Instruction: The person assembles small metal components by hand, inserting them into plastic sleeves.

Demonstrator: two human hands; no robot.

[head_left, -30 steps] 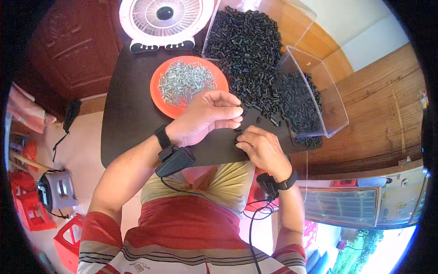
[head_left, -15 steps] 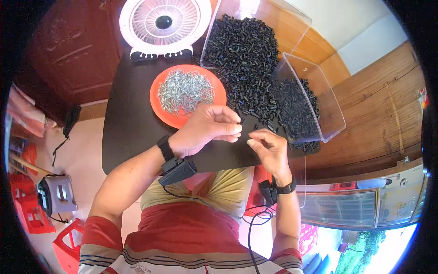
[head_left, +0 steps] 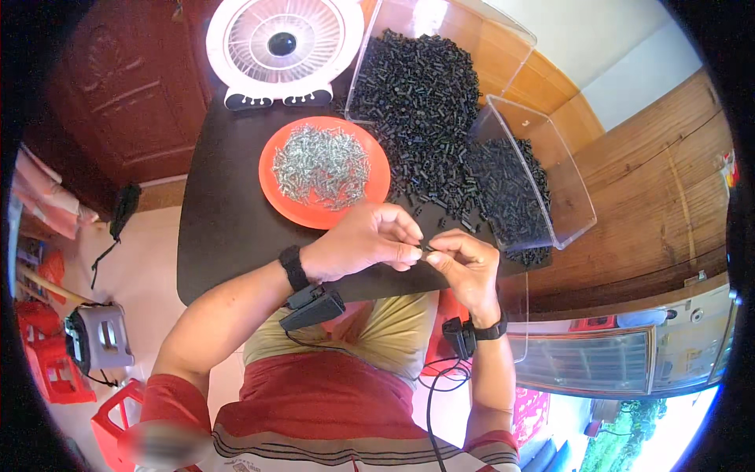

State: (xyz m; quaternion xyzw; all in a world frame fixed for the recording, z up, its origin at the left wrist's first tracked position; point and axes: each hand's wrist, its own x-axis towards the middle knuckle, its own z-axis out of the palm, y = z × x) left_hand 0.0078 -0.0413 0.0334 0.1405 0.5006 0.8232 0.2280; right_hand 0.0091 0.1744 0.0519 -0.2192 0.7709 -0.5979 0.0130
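Change since the earlier frame: the two hands, then slightly apart, have closed together at frame centre, fingertips now meeting.

Small black part [head_left: 425,250]: tiny dark piece, centre of frame, pinched between the fingertips of both hands; its shape is too small to tell.

Left hand [head_left: 363,241]: curled, thumb and forefinger pinched on the small black part; black strap at the wrist.

Right hand [head_left: 465,266]: fingers bent inward, tips gripping the same part from the right; black band at the wrist, cable trailing toward the lower frame.

Orange plate [head_left: 376,192]: round, just above the left hand, carrying a heap of silver screws [head_left: 321,165].

Pile of black parts [head_left: 425,110]: upper centre to right, spilling across the dark table [head_left: 224,228] and into a clear plastic bin [head_left: 578,212].

Second clear bin [head_left: 503,35]: top of frame, behind the pile.

White fan [head_left: 279,47]: upper left of centre, at the table's far edge.
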